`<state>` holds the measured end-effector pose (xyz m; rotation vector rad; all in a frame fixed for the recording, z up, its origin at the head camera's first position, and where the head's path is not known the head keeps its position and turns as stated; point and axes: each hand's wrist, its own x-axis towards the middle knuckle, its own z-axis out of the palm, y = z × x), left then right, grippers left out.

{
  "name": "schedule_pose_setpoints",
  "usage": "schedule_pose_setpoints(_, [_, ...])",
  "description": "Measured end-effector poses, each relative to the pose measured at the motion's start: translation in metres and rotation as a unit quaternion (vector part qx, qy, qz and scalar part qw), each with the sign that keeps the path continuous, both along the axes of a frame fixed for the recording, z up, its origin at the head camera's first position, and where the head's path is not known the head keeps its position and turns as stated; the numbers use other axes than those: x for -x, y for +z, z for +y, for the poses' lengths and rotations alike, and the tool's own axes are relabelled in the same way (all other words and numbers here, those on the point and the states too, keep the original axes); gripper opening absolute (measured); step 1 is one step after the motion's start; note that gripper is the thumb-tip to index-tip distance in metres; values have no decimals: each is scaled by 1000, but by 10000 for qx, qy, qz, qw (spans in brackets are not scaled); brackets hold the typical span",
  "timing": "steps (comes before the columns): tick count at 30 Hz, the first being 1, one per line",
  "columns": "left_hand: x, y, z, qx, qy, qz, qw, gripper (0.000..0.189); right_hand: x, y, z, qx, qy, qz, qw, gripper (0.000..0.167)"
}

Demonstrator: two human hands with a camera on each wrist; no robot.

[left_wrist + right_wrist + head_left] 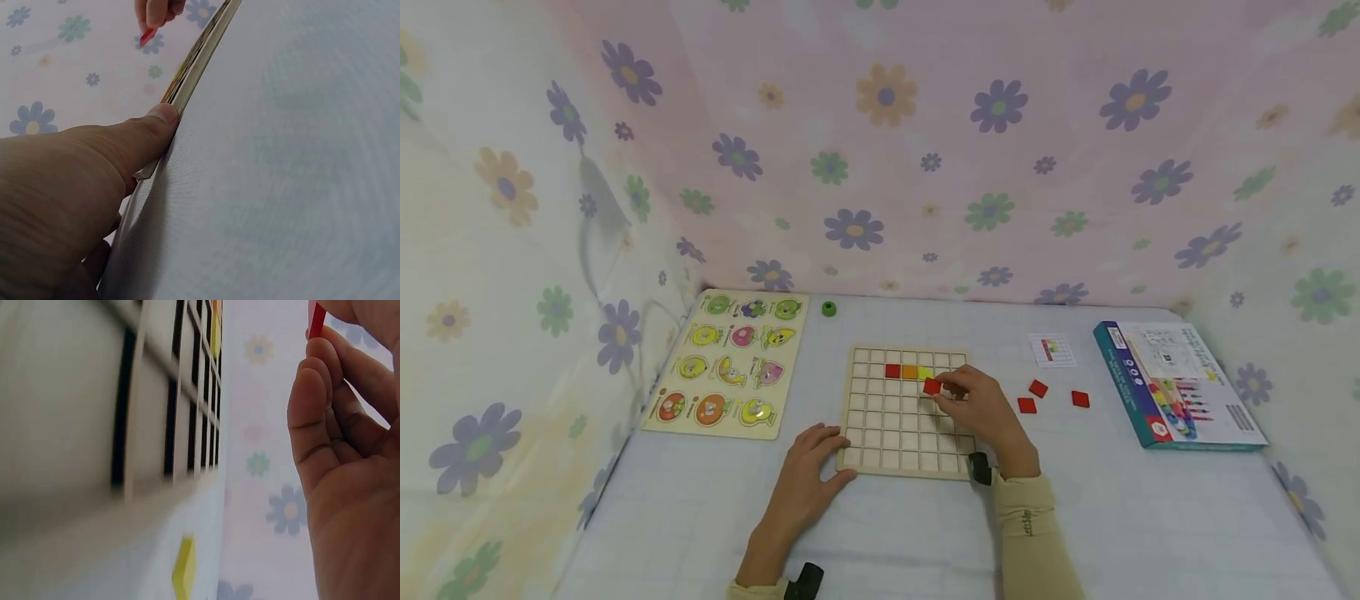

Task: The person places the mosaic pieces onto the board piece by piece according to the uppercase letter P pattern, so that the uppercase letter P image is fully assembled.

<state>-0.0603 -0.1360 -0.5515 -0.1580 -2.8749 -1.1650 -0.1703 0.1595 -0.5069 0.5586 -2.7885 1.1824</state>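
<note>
My right hand (pixel 988 408) pinches a red square tile (pixel 932 386) between thumb and fingertips above the wooden grid board (pixel 872 437). In the right wrist view, only part of this tile (pixel 317 322) shows at the top. A row of a red tile (pixel 892 371), an orange tile (pixel 909 372) and a yellow tile (pixel 924 373) lies in the board near its far side. At the board's near left corner rests my left hand (pixel 805 475), its thumb (pixel 156 125) against the front edge and its fingers by the left edge.
Several loose red tiles (pixel 1027 405) lie right of the board, below a small pattern card (pixel 1052 350). A yellow piece (pixel 184 569) lies beside the board. A boxed set (pixel 1183 383) is far right, a fruit puzzle board (pixel 782 396) left, and a green bead (pixel 828 308) behind.
</note>
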Motion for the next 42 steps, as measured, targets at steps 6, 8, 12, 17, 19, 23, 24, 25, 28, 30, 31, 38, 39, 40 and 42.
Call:
schedule_pose_setpoints(6, [0,-1,-1,-62,-18,24,10000,42,10,-7,-25,-45,440,253,9987,24])
schedule_pose_setpoints(8, [1,-1,-1,-58,-37,91,9999,42,13,-9,-31,-115,535,250,9982,24])
schedule_pose_setpoints(12, [1,-1,0,-89,-82,204,9997,42,18,-11,-39,-279,605,93,9977,26])
schedule_pose_setpoints(17, [2,-3,0,-75,-140,189,9997,42,20,-12,-43,-322,592,-27,9977,28])
schedule_pose_setpoints(19, [2,-3,0,-102,-148,141,9997,42,21,-11,-44,-328,593,-20,9977,28])
schedule_pose_setpoints(23, [2,-4,0,-91,-152,203,9996,42,23,-12,-45,-413,586,21,9974,28])
schedule_pose_setpoints(24, [2,-4,-1,-77,-142,242,9996,42,23,-11,-46,-431,602,22,9973,28])
schedule_pose_setpoints(25, [2,-4,-1,-60,-137,293,9995,42,23,-11,-47,-446,622,18,9971,28])
schedule_pose_setpoints(28, [1,-3,-1,-52,-112,328,9994,42,24,-10,-49,-436,684,-50,9967,28])
schedule_pose_setpoints(30, [1,-3,-2,-84,-110,279,9995,41,24,-10,-50,-447,691,-116,9965,27])
schedule_pose_setpoints(31, [1,-2,-2,-105,-108,229,9996,41,25,-10,-51,-461,699,-155,9964,27])
schedule_pose_setpoints(38, [2,-2,-2,-112,-101,85,9999,41,27,-16,-54,-520,660,-476,9953,28])
schedule_pose_setpoints(39, [2,-2,-2,-106,-103,85,9999,41,27,-16,-55,-548,631,-494,9953,29])
schedule_pose_setpoints(40, [2,-2,-2,-103,-107,88,9999,41,27,-17,-55,-590,616,-476,9952,30])
schedule_pose_setpoints(42, [2,-1,-3,-110,-101,88,9998,41,27,-18,-56,-626,583,-461,9953,30])
